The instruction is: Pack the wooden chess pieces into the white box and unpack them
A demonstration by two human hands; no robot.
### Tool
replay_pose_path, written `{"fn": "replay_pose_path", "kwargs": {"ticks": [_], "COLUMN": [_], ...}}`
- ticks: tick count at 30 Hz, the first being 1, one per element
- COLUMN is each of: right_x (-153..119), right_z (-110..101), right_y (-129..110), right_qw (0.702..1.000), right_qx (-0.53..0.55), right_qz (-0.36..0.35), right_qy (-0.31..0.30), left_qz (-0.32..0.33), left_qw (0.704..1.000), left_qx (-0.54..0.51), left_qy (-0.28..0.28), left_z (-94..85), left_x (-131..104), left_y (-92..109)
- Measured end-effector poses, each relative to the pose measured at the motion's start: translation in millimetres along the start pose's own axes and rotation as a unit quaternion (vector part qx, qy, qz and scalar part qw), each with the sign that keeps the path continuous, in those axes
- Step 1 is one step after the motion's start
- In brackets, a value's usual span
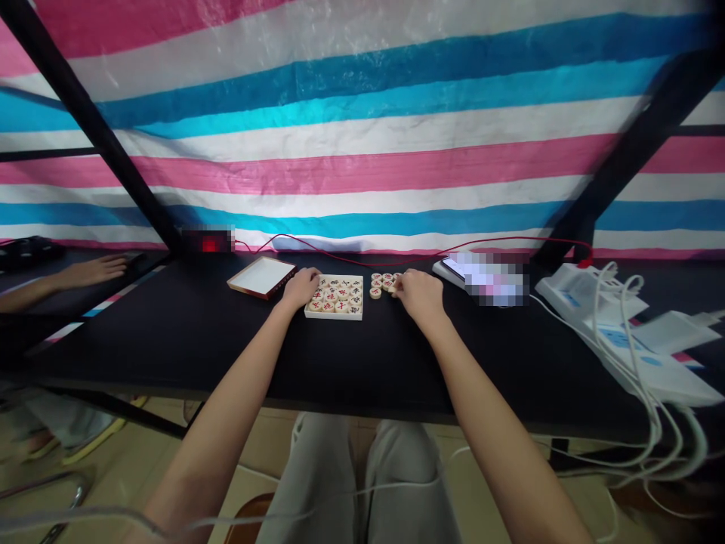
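While the left hand (pixel 302 289) rests bent fingers at the left edge of the box (pixel 334 316), the right hand (pixel 419 293) curls over loose pieces (pixel 376 293) just right of it; whether either grips, I cannot tell.

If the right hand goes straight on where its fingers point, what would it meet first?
Most likely the loose round pieces, just ahead of the right hand; whether they already touch is unclear.

Smooth matt tabletop (pixel 362 366), glossy creased plastic sheeting (pixel 362 166), smooth plastic power strip (pixel 651 361), smooth pieces (pixel 341 307), possibly plastic
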State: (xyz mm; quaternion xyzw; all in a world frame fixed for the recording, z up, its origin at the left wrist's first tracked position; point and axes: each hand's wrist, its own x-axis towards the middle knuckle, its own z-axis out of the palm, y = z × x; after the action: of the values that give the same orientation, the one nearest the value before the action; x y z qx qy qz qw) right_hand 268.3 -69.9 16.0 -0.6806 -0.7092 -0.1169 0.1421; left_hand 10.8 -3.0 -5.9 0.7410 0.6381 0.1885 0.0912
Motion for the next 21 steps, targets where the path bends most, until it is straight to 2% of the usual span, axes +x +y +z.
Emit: {"fn": "replay_pose_path", "kwargs": {"ticks": [21], "right_x": [-2], "right_z": [-13], "right_y": [-8], "right_qw": [0.998], "right_qx": [-0.031], "right_qz": [0.012], "right_qy": [-0.062], "left_qz": [0.004], "left_qw": [1.000], "left_qx": [0.005], "left_qy": [0.000], "left_z": [0.5], "left_x": [0], "left_y": [0]}}
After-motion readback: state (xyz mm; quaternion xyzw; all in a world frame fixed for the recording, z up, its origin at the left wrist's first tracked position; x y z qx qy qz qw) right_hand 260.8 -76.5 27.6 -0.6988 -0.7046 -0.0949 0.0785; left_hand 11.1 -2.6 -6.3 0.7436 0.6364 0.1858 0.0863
